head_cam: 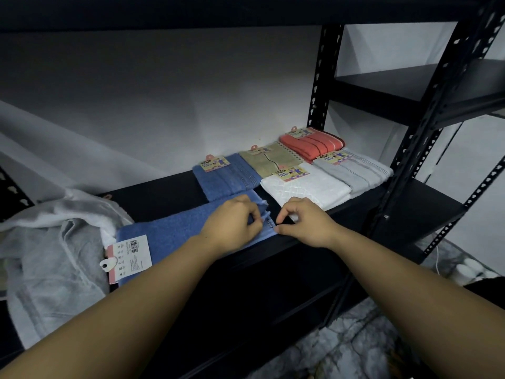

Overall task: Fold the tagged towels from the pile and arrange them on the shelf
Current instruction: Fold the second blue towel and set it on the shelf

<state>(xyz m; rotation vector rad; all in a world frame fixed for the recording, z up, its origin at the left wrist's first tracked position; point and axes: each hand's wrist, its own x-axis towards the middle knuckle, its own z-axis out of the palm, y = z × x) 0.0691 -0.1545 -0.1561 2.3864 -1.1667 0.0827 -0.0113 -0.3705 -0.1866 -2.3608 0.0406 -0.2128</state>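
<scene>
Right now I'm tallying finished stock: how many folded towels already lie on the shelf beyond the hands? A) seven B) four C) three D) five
D: five lie folded there, a blue towel, a beige towel, a coral towel, a white towel and a grey towel.

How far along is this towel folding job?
Done: five folded towels sit on the shelf, from the folded blue towel to the coral towel. In hand: both hands, left and right, pinch the spread blue towel. Left: the grey pile.
</scene>
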